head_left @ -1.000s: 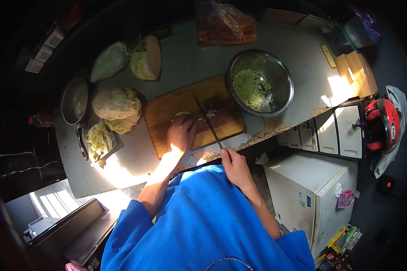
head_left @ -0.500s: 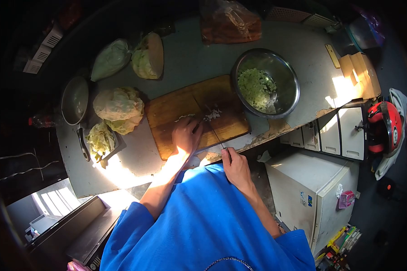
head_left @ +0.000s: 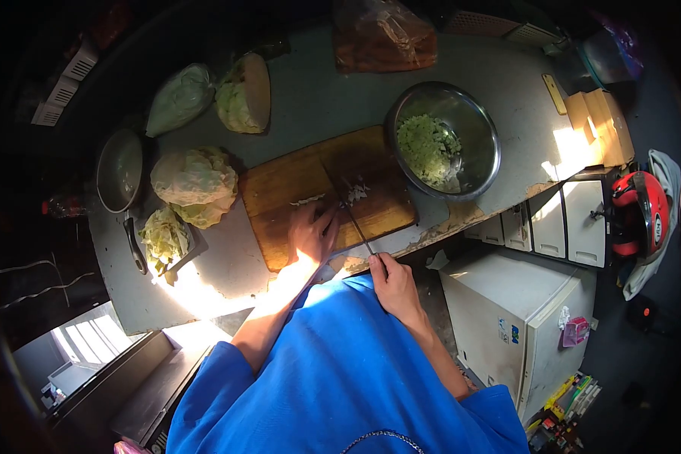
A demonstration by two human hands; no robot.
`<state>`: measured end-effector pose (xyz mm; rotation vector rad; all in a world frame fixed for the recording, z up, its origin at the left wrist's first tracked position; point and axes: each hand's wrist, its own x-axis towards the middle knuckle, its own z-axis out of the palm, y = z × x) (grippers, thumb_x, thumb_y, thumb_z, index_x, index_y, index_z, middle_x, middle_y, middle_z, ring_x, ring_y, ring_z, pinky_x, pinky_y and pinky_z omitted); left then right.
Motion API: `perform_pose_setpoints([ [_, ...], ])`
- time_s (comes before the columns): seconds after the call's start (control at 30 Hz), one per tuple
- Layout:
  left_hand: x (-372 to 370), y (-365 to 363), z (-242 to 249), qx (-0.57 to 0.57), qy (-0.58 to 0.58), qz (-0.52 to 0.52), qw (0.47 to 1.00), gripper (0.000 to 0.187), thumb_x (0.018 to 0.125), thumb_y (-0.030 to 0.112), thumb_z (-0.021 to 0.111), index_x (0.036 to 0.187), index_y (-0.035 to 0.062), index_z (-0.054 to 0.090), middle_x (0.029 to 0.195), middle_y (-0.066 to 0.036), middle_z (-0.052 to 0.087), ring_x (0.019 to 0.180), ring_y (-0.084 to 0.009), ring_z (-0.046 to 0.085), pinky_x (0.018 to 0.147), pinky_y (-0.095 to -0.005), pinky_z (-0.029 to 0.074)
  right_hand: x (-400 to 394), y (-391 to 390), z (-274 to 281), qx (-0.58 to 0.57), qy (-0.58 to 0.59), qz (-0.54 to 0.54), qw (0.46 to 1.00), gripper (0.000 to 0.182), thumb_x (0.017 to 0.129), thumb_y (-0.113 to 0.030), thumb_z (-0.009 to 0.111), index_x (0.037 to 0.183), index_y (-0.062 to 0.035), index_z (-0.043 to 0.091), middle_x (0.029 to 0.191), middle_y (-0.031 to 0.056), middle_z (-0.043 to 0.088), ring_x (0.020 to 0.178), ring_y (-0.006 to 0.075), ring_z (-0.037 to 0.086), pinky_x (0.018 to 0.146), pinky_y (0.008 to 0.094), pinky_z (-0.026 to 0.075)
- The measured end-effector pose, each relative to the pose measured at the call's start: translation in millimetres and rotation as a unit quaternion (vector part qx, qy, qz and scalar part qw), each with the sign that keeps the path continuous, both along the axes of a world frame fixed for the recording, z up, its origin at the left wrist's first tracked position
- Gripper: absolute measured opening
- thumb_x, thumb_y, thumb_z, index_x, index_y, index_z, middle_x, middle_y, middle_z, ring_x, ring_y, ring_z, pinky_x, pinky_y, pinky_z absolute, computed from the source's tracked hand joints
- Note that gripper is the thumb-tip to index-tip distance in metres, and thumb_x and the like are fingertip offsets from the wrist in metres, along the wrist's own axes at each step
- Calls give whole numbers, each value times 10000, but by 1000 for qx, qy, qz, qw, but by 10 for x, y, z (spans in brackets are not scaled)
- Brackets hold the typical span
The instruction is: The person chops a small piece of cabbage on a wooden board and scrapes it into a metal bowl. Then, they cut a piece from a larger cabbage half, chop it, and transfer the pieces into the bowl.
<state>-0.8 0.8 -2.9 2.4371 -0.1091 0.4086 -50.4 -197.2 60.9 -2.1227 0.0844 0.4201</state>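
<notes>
My right hand (head_left: 395,284) is closed round the handle of a knife (head_left: 359,228), whose thin blade slants up and left across a wooden cutting board (head_left: 280,181). Just left of the blade, my left hand (head_left: 310,236) rests on the board with its fingers bent together; whatever lies under them is hidden. A pale sliver of chopped vegetable (head_left: 308,200) shows beyond the fingertips. To the right of the blade lies a small heap of white chopped bits (head_left: 357,194). Beside the board's right end stands a steel bowl (head_left: 486,163) holding finely chopped pale-green cabbage (head_left: 425,147).
Left of the board sit a whole cabbage (head_left: 195,181), loose leaves (head_left: 165,236) and a frying pan (head_left: 119,172). Behind are a cut cabbage (head_left: 244,94), a tied plastic bag (head_left: 180,98) and a bag of orange contents (head_left: 386,49). A white cabinet (head_left: 499,291) stands below right.
The fingers of my left hand have shifted slightly back toward me, baring more of the pale sliver. My right hand keeps its grip on the knife, and the view has moved a little.
</notes>
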Motion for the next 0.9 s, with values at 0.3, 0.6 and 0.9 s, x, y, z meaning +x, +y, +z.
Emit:
perform_pose_setpoints([
  [0.3,-175,-19,130,66,10,-15,998,381,874,197,736,1251,138,726,1211,-76,664,1031,-294,586,877,-440,465,45,47,-49,-40,-12,8,999,304,1048,-260,545,972,25,615,796,299,639,823,522,627,653,514,482],
  [0.6,-247,-90,217,136,41,7,990,504,925,361,676,1387,165,631,1399,-15,607,1162,-294,507,921,-494,394,54,34,12,-8,-1,-18,1000,303,1049,-253,553,954,28,612,781,289,642,783,501,639,639,487,485],
  [0.9,-237,-81,153,137,35,3,990,494,923,365,666,1358,132,645,1410,-16,603,1176,-294,503,915,-507,380,-10,46,44,-21,9,7,1000,311,1047,-271,552,965,23,615,815,288,658,812,498,655,667,515,496],
])
